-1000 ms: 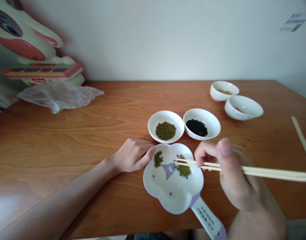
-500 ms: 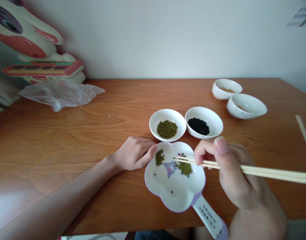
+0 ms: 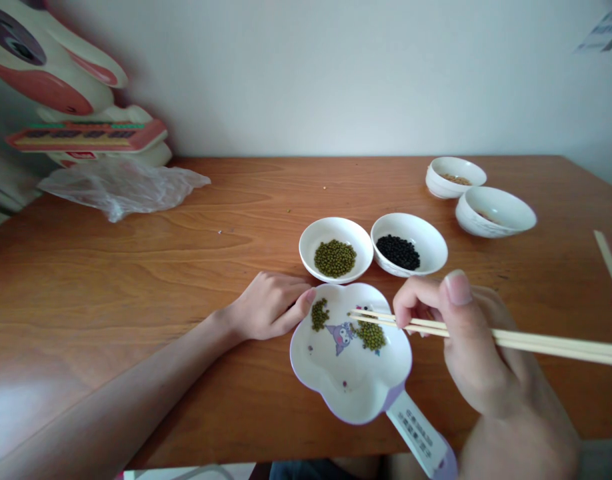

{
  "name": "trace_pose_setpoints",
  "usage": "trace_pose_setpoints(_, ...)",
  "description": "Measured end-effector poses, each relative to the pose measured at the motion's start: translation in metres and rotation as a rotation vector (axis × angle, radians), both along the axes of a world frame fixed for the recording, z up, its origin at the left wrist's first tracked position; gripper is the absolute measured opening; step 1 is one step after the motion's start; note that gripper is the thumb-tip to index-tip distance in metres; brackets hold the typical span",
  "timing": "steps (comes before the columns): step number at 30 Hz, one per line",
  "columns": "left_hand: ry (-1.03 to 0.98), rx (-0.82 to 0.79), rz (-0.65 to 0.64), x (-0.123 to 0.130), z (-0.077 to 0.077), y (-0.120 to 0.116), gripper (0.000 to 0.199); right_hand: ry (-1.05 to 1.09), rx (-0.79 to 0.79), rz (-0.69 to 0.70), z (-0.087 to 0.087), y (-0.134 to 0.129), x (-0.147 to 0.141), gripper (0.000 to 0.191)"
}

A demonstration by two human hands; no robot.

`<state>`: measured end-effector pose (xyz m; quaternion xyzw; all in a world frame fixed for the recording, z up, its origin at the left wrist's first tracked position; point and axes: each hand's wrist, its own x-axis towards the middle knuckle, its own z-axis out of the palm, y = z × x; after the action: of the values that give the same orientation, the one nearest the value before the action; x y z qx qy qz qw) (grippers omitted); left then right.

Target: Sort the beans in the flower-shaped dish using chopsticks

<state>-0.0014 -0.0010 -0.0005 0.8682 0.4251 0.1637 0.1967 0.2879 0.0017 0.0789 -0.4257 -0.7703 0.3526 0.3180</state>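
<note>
My right hand point(image 3: 466, 340) grips a pair of pale wooden chopsticks point(image 3: 536, 341), whose tips are slightly apart over a flower-shaped white plate point(image 3: 331, 390) with a purple rim and a handle. Two groups of green beans lie in the plate, a smaller one point(image 3: 319, 315) at the left and a larger one point(image 3: 371, 335) beneath the chopsticks. At the plate's upper left edge rests my left hand point(image 3: 273, 305), its thumb on the rim and the other fingers curled. Behind the plate are a bowl of green beans point(image 3: 335, 259) and a bowl of black beans point(image 3: 397, 253).
Two more white bowls, one point(image 3: 439, 187) with light pieces and one point(image 3: 506, 217) with a few bits, stand at the back right. A loose stick point(image 3: 610, 268) lies at the right. Back left are a plastic bag point(image 3: 131, 190) and a cartoon animal figure point(image 3: 86, 80).
My right hand has shifted slightly right, and the chopstick tips have parted a little. My left hand has stayed on the plate's edge.
</note>
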Motion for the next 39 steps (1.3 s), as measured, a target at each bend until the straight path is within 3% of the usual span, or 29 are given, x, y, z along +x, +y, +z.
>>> trace_pose_setpoints(16, 0.001, 0.005, -0.007, -0.001, -0.002, 0.000, 0.040, 0.024, -0.025, 0.011, -0.005, 0.000, -0.002, 0.065)
trace_pose_setpoints(20, 0.000, 0.000, -0.006, -0.001, -0.002, 0.000, 0.041, 0.113, -0.058, -0.001, -0.004, 0.001, 0.002, 0.072)
trace_pose_setpoints(22, -0.003, 0.004, -0.003, -0.001, -0.001, 0.000, 0.041, 0.195, -0.043, -0.052, -0.002, 0.002, 0.007, 0.077)
trace_pose_setpoints(27, -0.007, 0.004, 0.000, 0.000, 0.000, 0.000, 0.041, 0.527, 0.189, -0.323, 0.003, 0.004, 0.010, 0.075)
trace_pose_setpoints(30, -0.014, 0.009, -0.004, 0.000, -0.001, 0.000, 0.041, 0.578, 0.179, -0.460, -0.003, 0.010, 0.002, 0.073)
trace_pose_setpoints(34, -0.025, 0.016, -0.012, 0.000, -0.002, 0.001, 0.041, 0.418, 0.017, -0.366, -0.011, 0.019, -0.004, 0.081)
trace_pose_setpoints(39, -0.022, 0.006, -0.009, 0.000, -0.001, 0.000, 0.040, 0.392, 0.052, -0.298, -0.005, 0.013, 0.011, 0.080)
